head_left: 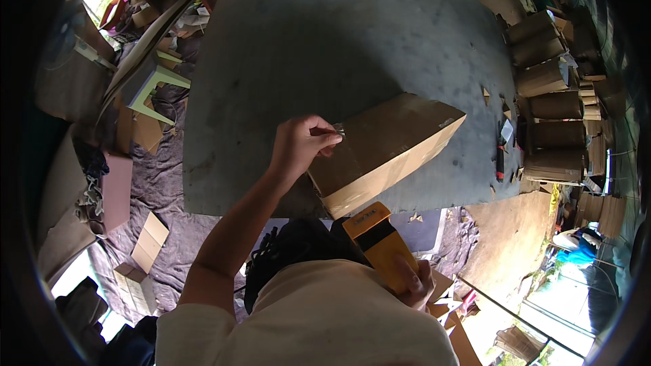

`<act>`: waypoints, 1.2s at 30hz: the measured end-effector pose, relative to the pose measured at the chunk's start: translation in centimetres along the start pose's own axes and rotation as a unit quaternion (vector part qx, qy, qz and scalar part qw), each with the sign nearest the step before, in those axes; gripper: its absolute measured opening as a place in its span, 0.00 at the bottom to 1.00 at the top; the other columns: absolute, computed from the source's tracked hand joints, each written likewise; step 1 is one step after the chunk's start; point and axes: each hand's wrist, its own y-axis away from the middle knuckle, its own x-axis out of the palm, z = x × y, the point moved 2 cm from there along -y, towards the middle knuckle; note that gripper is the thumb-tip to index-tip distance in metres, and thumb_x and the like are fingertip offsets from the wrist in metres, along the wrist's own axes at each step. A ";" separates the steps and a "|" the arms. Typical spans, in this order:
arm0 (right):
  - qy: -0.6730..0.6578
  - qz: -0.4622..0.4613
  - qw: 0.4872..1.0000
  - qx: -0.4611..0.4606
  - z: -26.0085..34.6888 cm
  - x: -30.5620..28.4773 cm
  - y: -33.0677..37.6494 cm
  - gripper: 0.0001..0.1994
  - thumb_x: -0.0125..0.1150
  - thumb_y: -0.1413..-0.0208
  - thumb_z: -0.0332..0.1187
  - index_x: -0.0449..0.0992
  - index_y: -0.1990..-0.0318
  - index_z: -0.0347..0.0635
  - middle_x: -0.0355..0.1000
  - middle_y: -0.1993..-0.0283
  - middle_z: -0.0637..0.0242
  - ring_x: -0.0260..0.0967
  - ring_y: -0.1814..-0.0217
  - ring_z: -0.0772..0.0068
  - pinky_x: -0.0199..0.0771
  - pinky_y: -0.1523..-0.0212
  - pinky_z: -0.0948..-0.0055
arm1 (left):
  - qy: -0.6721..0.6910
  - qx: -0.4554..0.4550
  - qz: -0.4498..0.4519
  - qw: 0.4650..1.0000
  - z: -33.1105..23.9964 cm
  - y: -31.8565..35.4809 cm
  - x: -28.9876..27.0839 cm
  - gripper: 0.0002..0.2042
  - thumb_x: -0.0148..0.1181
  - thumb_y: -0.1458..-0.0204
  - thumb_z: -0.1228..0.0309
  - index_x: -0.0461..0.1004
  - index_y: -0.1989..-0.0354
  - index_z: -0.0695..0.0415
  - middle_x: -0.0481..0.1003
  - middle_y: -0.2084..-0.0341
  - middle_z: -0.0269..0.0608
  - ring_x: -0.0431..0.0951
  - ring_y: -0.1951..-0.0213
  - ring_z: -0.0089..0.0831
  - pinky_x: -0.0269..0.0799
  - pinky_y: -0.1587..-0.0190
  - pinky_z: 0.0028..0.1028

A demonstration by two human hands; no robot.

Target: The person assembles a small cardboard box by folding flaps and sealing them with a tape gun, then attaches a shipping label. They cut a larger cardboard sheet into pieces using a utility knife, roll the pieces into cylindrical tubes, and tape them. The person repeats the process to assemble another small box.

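A closed brown cardboard box (386,142) lies at an angle on the near part of the grey table, with a shiny strip along its side. My left hand (302,142) is at the box's left edge, thumb and fingers pinched on a small clear, shiny piece (340,130). What exactly that piece is, I cannot make out. Low in front of my body, my right hand (415,283) grips a yellow, boxy handheld device (380,244) with a dark band across it. The device's top end is close to the box's near corner.
On the large grey table (285,47), a red-and-black tool (500,162) and cardboard scraps lie near the right edge. Stacked folded cartons (553,132) line the right side. At left are a pale green stool (152,88), a pink panel (116,193) and loose cardboard (149,240) on dark cloth.
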 end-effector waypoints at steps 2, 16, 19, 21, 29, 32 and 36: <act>0.000 0.010 1.000 0.009 0.3 0.1 -0.2 0.33 0.71 0.78 0.38 0.72 0.53 0.55 0.61 0.74 0.64 0.63 0.80 0.63 0.69 0.81 0.66 | -0.035 0.021 -0.013 0.999 0.3 -0.2 0.0 0.06 0.63 0.58 0.73 0.75 0.74 0.62 0.76 0.80 0.38 0.76 0.79 0.22 0.71 0.76 0.19; 0.019 0.080 0.995 0.047 -0.8 3.8 -0.8 0.35 0.61 0.77 0.26 0.70 0.49 0.52 0.60 0.74 0.60 0.64 0.78 0.59 0.70 0.76 0.64 | -0.315 0.052 -0.003 0.948 6.5 -0.8 1.4 0.15 0.62 0.59 0.56 0.75 0.70 0.55 0.70 0.65 0.46 0.73 0.63 0.41 0.70 0.60 0.35; 0.003 0.081 0.996 0.031 -1.2 3.7 -0.9 0.35 0.60 0.75 0.27 0.69 0.48 0.54 0.61 0.73 0.60 0.65 0.77 0.59 0.72 0.74 0.64 | -0.379 0.092 -0.047 0.920 7.9 -1.3 0.3 0.23 0.57 0.56 0.49 0.73 0.64 0.59 0.71 0.64 0.50 0.73 0.61 0.44 0.68 0.58 0.37; -0.001 0.083 0.996 0.022 -1.3 3.7 -0.9 0.35 0.60 0.74 0.27 0.68 0.47 0.54 0.62 0.73 0.59 0.65 0.76 0.59 0.72 0.74 0.64 | -0.424 0.086 -0.021 0.902 6.5 -0.8 -0.4 0.29 0.53 0.56 0.44 0.71 0.60 0.62 0.71 0.63 0.52 0.72 0.59 0.44 0.68 0.57 0.37; -0.046 0.036 0.998 -0.028 -4.1 6.0 1.1 0.35 0.60 0.71 0.28 0.65 0.45 0.56 0.63 0.71 0.58 0.67 0.74 0.58 0.73 0.74 0.62 | -0.302 0.019 0.138 0.943 3.5 2.8 4.9 0.30 0.62 0.57 0.55 0.64 0.50 0.65 0.71 0.57 0.48 0.71 0.55 0.32 0.64 0.51 0.28; -0.045 0.062 0.997 0.016 -6.3 6.7 4.2 0.36 0.62 0.69 0.32 0.64 0.44 0.62 0.61 0.69 0.59 0.67 0.73 0.60 0.73 0.74 0.65 | -0.242 -0.020 0.185 0.952 3.3 2.9 5.0 0.31 0.63 0.59 0.58 0.63 0.47 0.61 0.70 0.53 0.44 0.68 0.51 0.32 0.61 0.48 0.28; -0.040 0.082 0.996 -0.013 -8.5 9.5 5.4 0.39 0.64 0.67 0.36 0.58 0.41 0.63 0.61 0.67 0.55 0.68 0.70 0.56 0.74 0.72 0.62 | -0.214 -0.028 0.212 0.953 4.1 1.4 3.9 0.30 0.63 0.62 0.59 0.65 0.48 0.59 0.72 0.56 0.44 0.69 0.52 0.34 0.60 0.48 0.28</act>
